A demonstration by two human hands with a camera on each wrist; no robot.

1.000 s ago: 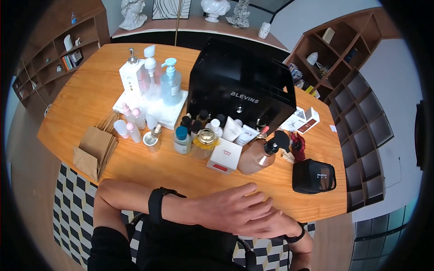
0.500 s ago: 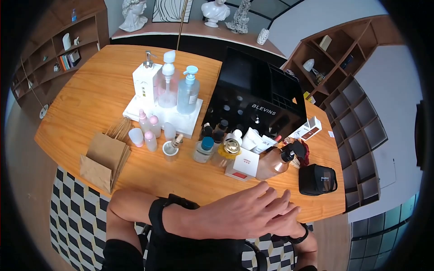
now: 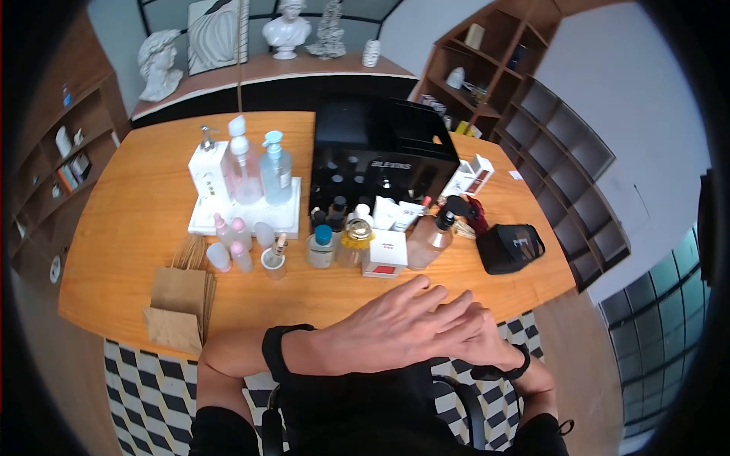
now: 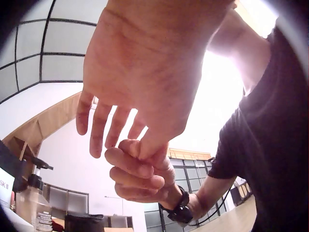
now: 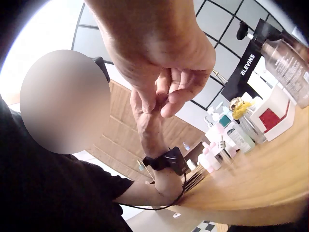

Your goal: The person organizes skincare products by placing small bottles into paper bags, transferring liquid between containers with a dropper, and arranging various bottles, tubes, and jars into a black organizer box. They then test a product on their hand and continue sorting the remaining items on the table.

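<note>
Head view has swung right; left hand (image 3: 388,330), fingers (image 4: 98,129) straight and empty, points rightward; right hand (image 3: 487,343) grips left thumb (image 4: 157,137).

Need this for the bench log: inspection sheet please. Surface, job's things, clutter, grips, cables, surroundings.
Surface: wooden table, crowded toward the middle; spills, nothing seen.
Job's things: white box with red patch, brown-tinted pump bottle, black pouch; nearest the grips, none held.
Clutter: black BLEVINS case; white tray bearing three dispensers; pink-capped bottles; paper bags at the near edge.
Left grip: bare hand, fingers extended.
Right grip: bare hand, fingers curled round the left thumb.
Cables: black cable at the left wrist, another at the right.
Surroundings: white busts behind, shelving both sides, checkered flooring below.
</note>
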